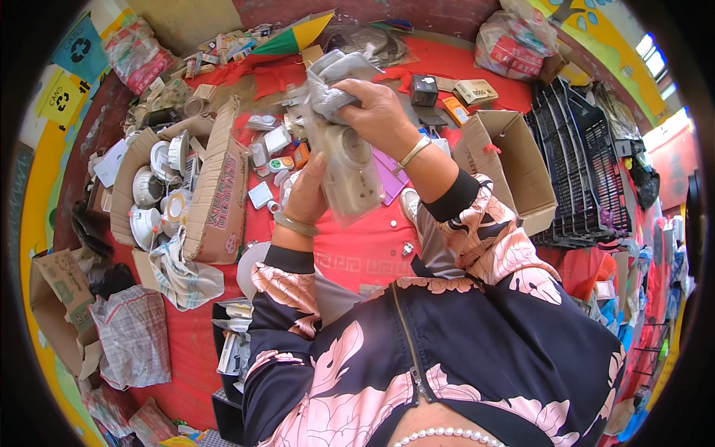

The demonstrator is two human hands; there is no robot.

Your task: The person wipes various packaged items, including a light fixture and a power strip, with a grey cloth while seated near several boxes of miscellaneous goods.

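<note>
In front of me a translucent plastic case (356,182) with a round shape on its face is held up and tilted, its edges slightly blurred. My left hand (304,195) grips its left side, fingers partly hidden behind it. A bunched grey cloth (331,86) is clutched in my right hand (378,115), against the upper part of the case. Below and behind the case lies a purple flat piece (390,177) on the red floor covering (357,249). Small white devices (277,139) and an orange item (301,155) lie just left of my hands.
A cardboard box (227,182) of round white lamp fittings stands left. On the right are an open cardboard box (532,175) and a black plastic crate (573,160). Small boxes (475,91) lie beyond my right hand. A checked bag (134,339) sits at lower left.
</note>
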